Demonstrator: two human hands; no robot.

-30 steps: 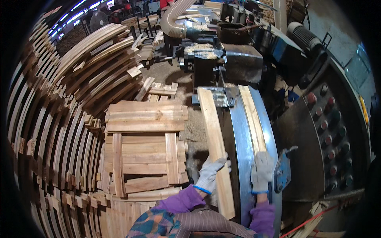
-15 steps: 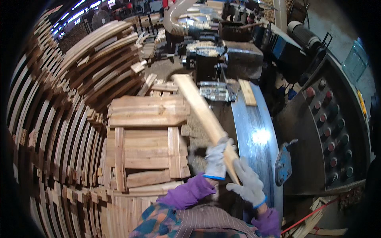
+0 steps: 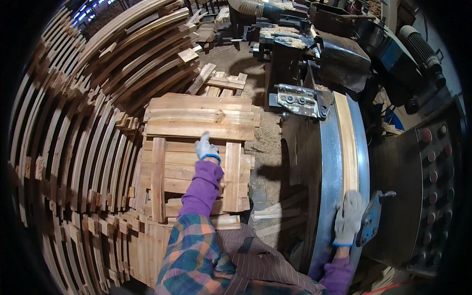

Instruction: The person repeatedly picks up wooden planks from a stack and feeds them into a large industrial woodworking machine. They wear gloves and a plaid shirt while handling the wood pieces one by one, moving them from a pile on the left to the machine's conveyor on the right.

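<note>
A long pale wooden board (image 3: pixel 347 142) lies lengthwise on the shiny metal bed (image 3: pixel 329 147) of a woodworking machine. My right hand (image 3: pixel 350 214), in a grey-white glove with a blue cuff, is closed over the board's near end. Out to the left, my left hand (image 3: pixel 207 148), gloved alike, is over a stack of planks, with a finger stretched toward the near edge of the top planks (image 3: pixel 201 117). Nothing shows in that hand. Two crosswise wooden strips, a left strip (image 3: pixel 158 179) and a right strip (image 3: pixel 232 177), lie on the stack either side of my left forearm.
Tall stacks of wooden slats (image 3: pixel 73 162) fill the left side. A metal guide block (image 3: pixel 299 101) sits beside the bed's far part. A blue bracket with a lever (image 3: pixel 373 221) is close by my right hand. At right stands a control panel (image 3: pixel 437 196) with several buttons. Offcuts (image 3: pixel 280 209) lie on the floor.
The board, held slantwise in both hands before, now lies along the machine bed under my right hand. My left hand has let go of it and moved left over the plank stack.
</note>
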